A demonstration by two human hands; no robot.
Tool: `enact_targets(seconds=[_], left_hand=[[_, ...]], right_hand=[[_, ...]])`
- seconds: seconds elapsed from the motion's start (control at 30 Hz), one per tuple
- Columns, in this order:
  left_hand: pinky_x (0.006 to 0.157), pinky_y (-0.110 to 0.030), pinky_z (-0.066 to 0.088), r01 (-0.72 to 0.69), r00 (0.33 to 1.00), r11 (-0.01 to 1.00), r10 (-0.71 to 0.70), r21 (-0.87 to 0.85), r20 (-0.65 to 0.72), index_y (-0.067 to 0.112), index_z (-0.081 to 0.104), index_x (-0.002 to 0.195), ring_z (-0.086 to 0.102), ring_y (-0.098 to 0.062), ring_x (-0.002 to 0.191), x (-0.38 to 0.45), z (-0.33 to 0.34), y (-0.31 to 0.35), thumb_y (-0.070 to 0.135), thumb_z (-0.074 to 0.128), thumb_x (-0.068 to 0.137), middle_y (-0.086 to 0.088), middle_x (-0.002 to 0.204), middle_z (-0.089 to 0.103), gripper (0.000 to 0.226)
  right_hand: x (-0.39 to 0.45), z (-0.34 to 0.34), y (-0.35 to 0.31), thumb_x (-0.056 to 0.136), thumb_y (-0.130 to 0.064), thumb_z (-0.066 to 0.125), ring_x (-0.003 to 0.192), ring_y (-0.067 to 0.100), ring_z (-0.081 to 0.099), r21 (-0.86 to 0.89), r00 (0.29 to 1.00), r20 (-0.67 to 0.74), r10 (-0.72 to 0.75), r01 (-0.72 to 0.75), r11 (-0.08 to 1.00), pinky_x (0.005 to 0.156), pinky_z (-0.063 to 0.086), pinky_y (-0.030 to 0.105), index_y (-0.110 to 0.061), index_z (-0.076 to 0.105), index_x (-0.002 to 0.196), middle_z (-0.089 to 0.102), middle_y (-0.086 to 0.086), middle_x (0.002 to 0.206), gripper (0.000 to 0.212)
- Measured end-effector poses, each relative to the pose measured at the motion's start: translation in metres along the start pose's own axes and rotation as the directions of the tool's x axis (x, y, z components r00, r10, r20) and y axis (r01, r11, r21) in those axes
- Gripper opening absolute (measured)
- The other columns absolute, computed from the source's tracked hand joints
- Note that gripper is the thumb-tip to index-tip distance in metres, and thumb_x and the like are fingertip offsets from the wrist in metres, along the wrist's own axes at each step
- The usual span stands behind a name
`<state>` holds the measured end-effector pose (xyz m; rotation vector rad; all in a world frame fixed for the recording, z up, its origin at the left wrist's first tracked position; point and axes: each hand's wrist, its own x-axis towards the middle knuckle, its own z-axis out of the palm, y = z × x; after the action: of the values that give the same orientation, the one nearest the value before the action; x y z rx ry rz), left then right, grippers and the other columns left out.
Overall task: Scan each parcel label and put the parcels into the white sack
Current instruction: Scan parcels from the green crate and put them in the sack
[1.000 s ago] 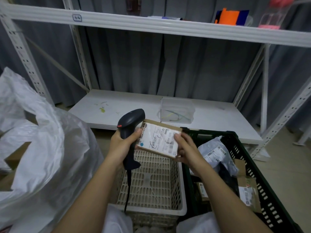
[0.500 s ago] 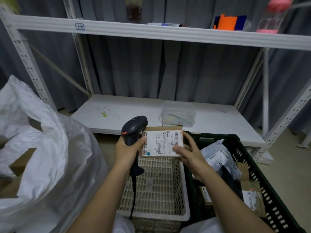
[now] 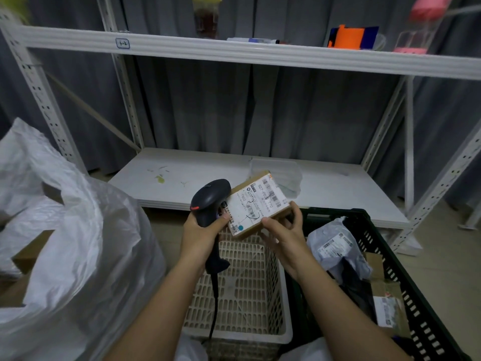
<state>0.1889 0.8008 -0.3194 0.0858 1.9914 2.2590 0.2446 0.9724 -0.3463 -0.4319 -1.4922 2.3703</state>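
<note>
Since half a second ago the cardboard parcel [image 3: 256, 204] has turned, its far right corner now tipped up and away, so the label's barcodes run diagonally.

Right-hand fingers [image 3: 295, 212] curl round the parcel's lower right edge with the thumb on the label face; the right hand [image 3: 283, 235] grasps it. The left hand [image 3: 204, 231] is clenched round the grip of the black scanner [image 3: 209, 201], its thumb touching the parcel's left edge. Both are held in the air above the far rim of the cream basket [image 3: 279, 303]. The white sack [image 3: 78, 256] stands open to the left; the dark green crate [image 3: 390, 256] on the right holds more parcels, among them a grey poly bag [image 3: 335, 246].

Judging from this, the scanner head sits beside the label rather than facing it, so a scan may miss. The thin grip on one edge could let the parcel drop into the basket while being carried over to the sack.
</note>
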Motion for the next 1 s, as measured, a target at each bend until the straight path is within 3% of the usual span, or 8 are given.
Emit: enact_targets(seconds=[0.13,0.37,0.47,0.53,0.67,0.83,0.9,1.0], left_hand=[[0.073,-0.035,0.055,0.009,0.999,1.0,-0.009,0.01,0.045,0.021,0.06,0.11,0.066,-0.02,0.086,0.0,0.004,0.0,0.019,0.077,0.079,-0.004,0.1,0.07,0.035],[0.082,-0.03,0.052,-0.18,0.974,0.946,0.133,0.272,0.181,0.017,0.057,0.117,0.062,-0.007,0.089,-0.001,0.003,-0.004,0.017,0.077,0.079,0.008,0.099,0.065,0.043],[0.076,-0.014,0.047,-0.239,0.952,0.901,0.143,0.362,0.271,0.022,0.057,0.11,0.06,0.003,0.089,0.0,0.004,-0.01,0.014,0.077,0.078,0.015,0.096,0.064,0.038],[0.075,-0.013,0.044,-0.267,0.939,0.871,0.14,0.412,0.314,0.026,0.057,0.109,0.06,-0.002,0.092,0.002,0.005,-0.015,0.013,0.078,0.077,0.017,0.096,0.063,0.041],[0.078,-0.02,0.044,-0.291,0.93,0.829,0.129,0.477,0.343,0.026,0.057,0.109,0.06,-0.008,0.095,0.004,0.004,-0.02,0.015,0.079,0.077,0.01,0.099,0.064,0.04],[0.071,-0.002,0.04,-0.304,0.921,0.817,0.121,0.49,0.37,0.021,0.055,0.123,0.058,0.011,0.09,0.007,0.001,-0.026,0.014,0.078,0.078,0.021,0.099,0.061,0.051],[0.076,-0.008,0.044,-0.287,0.927,0.82,0.107,0.496,0.36,0.023,0.052,0.127,0.059,0.008,0.092,0.008,0.002,-0.024,0.019,0.079,0.078,0.022,0.099,0.061,0.056],[0.093,-0.038,0.049,-0.269,0.941,0.806,0.103,0.528,0.322,0.033,0.05,0.127,0.062,-0.012,0.105,0.009,0.0,-0.023,0.039,0.08,0.07,0.016,0.108,0.065,0.065]], right_hand=[[0.011,0.002,0.002,0.088,0.006,0.059,0.107,0.02,0.062,0.099,0.996,-0.079,0.038,-0.03,0.995,0.071,0.054,0.03,-0.023,0.028,0.142,0.061,0.008,0.123,0.069],[0.029,-0.021,0.008,0.082,-0.001,0.066,0.108,0.016,0.059,-0.221,0.978,-0.208,0.017,-0.064,0.973,0.066,0.055,0.029,-0.031,0.016,0.151,0.054,0.006,0.133,0.09],[0.031,-0.029,0.013,0.074,-0.009,0.072,0.116,0.02,0.057,-0.28,0.968,-0.25,0.021,-0.093,0.956,0.092,0.053,0.043,-0.032,0.013,0.152,0.054,0.007,0.136,0.101],[0.032,-0.034,0.017,0.071,-0.01,0.073,0.121,0.022,0.054,-0.298,0.965,-0.261,0.035,-0.115,0.948,0.103,0.046,0.049,-0.032,0.009,0.153,0.051,0.007,0.139,0.107],[0.037,-0.042,0.02,0.077,-0.005,0.071,0.123,0.023,0.053,-0.296,0.967,-0.247,0.058,-0.132,0.946,0.105,0.043,0.05,-0.028,0.002,0.155,0.05,0.009,0.141,0.106],[0.04,-0.045,0.022,0.079,-0.002,0.069,0.12,0.022,0.055,-0.293,0.971,-0.234,0.058,-0.127,0.948,0.102,0.046,0.045,-0.026,0.002,0.155,0.051,0.007,0.14,0.103],[0.041,-0.046,0.022,0.08,-0.001,0.068,0.12,0.022,0.055,-0.291,0.972,-0.231,0.051,-0.119,0.949,0.102,0.046,0.046,-0.026,0.001,0.154,0.051,0.008,0.14,0.103],[0.04,-0.048,0.022,0.079,-0.002,0.069,0.121,0.023,0.054,-0.298,0.972,-0.228,0.052,-0.12,0.947,0.104,0.044,0.049,-0.026,0.002,0.154,0.051,0.009,0.141,0.103]])
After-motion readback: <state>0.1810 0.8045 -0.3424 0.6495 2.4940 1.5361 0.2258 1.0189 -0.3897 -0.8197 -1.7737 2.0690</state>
